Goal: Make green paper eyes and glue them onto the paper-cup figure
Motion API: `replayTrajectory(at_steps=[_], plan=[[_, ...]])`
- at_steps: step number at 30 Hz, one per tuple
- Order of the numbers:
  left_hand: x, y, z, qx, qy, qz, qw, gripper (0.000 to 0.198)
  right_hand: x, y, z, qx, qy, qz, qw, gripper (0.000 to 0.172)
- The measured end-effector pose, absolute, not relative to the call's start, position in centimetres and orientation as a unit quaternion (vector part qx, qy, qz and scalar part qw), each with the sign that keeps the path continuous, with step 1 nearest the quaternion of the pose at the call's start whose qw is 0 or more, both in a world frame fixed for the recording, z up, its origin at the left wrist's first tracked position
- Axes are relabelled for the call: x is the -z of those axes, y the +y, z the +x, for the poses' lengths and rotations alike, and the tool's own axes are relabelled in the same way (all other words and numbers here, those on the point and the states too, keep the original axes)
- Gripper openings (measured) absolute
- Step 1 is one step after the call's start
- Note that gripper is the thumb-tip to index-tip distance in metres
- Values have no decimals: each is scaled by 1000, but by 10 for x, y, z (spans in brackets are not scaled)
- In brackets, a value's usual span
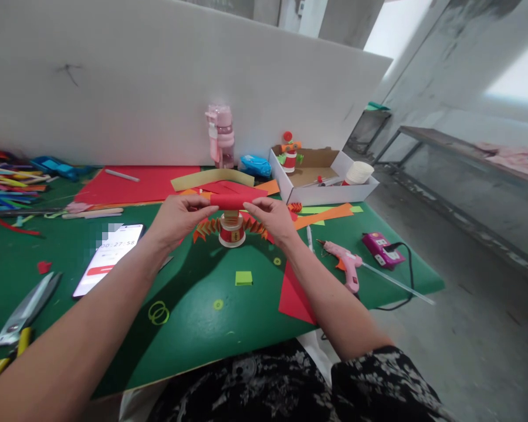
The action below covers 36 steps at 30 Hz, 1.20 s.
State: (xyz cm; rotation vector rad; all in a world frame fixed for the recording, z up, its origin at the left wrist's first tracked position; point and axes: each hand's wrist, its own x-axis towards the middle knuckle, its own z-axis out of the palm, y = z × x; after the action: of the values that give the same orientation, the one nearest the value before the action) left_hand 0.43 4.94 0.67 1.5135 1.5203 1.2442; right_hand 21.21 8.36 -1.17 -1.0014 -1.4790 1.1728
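Between my two hands a rolled strip of red paper (233,202) is held level. My left hand (182,217) pinches its left end, thumb in front. At the right end, my right hand (273,217) grips it the same way. Just below the roll a red-and-white paper cup figure (232,233) stands on the table, with orange folded-paper arms (206,227) spreading to both sides. Its upper part is partly hidden by the roll. A folded green paper square (243,278) lies in front of the cup.
A pink glue gun (345,261) and a purple box with a cord (382,251) lie at right. Large scissors (22,319) and a phone (110,258) are at left. Behind stand a pink bottle (222,138) and a white box (330,193) holding another cup figure (289,158).
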Motion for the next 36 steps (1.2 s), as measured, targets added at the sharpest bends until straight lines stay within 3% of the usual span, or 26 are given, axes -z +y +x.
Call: replayTrajectory(at_steps=[11,36], plan=[[-6,50,-1,-441,582,639,244,27,16,82,212,-462,-607,-420,492,32],[15,65,-17,-382,566,695,223,24,23,89,213,-389,-679,-434,447,26]])
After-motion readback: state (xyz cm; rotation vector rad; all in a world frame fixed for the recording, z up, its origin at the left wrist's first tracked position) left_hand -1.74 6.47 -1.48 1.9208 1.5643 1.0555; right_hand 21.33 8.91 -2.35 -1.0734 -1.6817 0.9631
